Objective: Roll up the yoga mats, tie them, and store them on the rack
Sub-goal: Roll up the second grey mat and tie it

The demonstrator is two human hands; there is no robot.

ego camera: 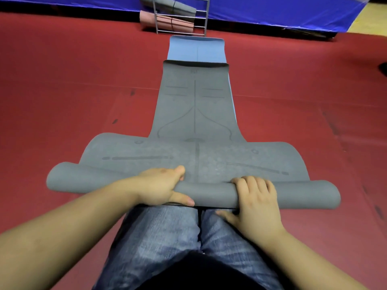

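Left hand [160,186]: fingers curled round grey mat roll [209,193].
Right hand [256,197]: fingers curled over same roll.
Rack [181,16]: 2 rolled mats.

The grey yoga mat [194,126] looks matt and faintly grainy — rubbery, with darker printed lines. The red floor [73,80] is smooth and scuffed; the rack [206,16] is shiny metal wire — the jeans [167,237] are faded denim.

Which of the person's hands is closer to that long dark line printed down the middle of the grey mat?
The left. The left hand grips the roll with its thumb almost at the centre line; the right hand holds the roll further out on the other side.
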